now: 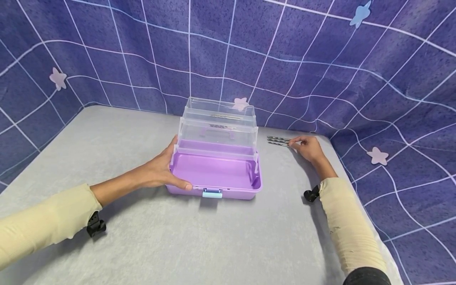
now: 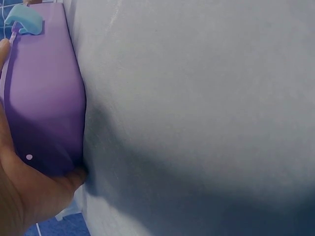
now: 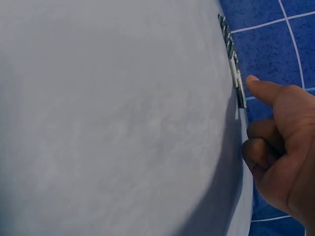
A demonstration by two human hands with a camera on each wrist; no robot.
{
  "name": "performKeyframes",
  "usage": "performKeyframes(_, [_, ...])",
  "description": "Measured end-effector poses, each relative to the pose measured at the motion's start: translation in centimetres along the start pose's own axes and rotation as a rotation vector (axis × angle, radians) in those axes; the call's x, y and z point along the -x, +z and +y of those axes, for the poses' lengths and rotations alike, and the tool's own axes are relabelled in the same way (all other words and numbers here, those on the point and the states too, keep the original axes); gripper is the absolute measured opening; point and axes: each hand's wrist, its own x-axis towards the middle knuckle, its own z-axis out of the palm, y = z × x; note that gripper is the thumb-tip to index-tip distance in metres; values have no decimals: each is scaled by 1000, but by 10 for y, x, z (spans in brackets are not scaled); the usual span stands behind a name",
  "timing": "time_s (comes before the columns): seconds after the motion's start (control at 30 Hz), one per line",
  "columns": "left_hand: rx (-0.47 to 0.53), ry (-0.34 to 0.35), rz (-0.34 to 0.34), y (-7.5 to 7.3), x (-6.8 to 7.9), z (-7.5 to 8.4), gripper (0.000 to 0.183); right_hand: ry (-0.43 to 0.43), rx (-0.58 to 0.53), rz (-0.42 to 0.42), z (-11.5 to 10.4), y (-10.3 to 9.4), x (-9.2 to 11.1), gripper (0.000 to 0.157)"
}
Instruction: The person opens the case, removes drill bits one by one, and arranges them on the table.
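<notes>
In the head view, a purple toolbox (image 1: 213, 170) stands with its lid up and clear trays (image 1: 217, 132) raised behind the bottom compartment. Long twist drill bits (image 1: 226, 116) lie in the upper trays. My left hand (image 1: 160, 168) grips the toolbox's left end, thumb over the front rim; the left wrist view shows the fingers round its purple side (image 2: 47, 93). To the right, several metal drill bits (image 1: 276, 140) lie side by side on the table. Over their near ends is my right hand (image 1: 308, 148). The right wrist view has an extended fingertip (image 3: 252, 79) just above the bits (image 3: 231, 54).
The grey table (image 1: 228, 241) extends in front of the toolbox and to both sides. A light blue latch (image 1: 212, 193) hangs at the box's front. A blue grid-patterned cloth (image 1: 149, 47) with star shapes stands behind the table and along its sides.
</notes>
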Motion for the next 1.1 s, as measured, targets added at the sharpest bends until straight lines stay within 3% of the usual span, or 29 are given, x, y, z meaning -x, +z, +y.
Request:
performKeyframes(0.27, [-4,5,3,-1,-1,-2,167,-51,-97,-5,-19,-5,-9,33])
performKeyframes(0.63, [-94,-28,21,-2,1,-1,171,-103,-139,0,-68,-5,-21,42])
performKeyframes(1.1, [-8,1,6,0,-1,1,166,-208,-127,-9,-139,0,-32,33])
